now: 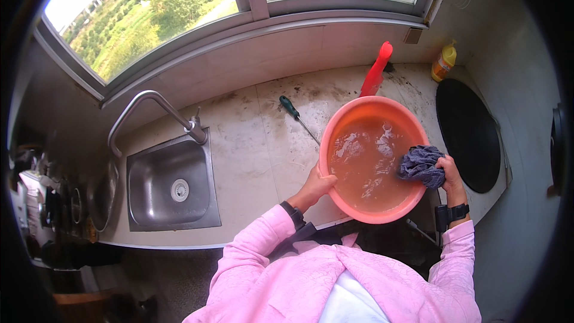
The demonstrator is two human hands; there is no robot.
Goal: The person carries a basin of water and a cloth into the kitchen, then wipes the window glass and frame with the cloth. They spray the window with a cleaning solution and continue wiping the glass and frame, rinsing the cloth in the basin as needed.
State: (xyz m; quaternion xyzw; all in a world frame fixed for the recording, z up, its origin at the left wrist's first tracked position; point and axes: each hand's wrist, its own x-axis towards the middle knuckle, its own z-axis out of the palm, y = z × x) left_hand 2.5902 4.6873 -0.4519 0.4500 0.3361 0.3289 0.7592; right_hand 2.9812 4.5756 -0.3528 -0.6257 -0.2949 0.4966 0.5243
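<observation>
My left hand (319, 187) grips the left rim of an orange plastic basin (328, 134), thumb over the edge. Cloudy brown water (367, 175) fills much of the basin, with light glinting on its surface. At the right rim, my right hand (450, 174) clutches a crumpled blue-grey cloth (421, 166) that hangs partly over the inside of the basin. Whether the right fingers also press on the rim is hidden by the cloth. The basin is over the front part of the counter; its base cannot be seen.
A screwdriver with a green handle (289, 106) points toward the basin. Behind stands a red plastic bottle (376, 72). A yellow bottle (444, 62) and a round black lid-like disc (468, 134) are at right. Left are a steel sink (168, 206) and curved faucet (152, 94). Dirt marks the counter (242, 152).
</observation>
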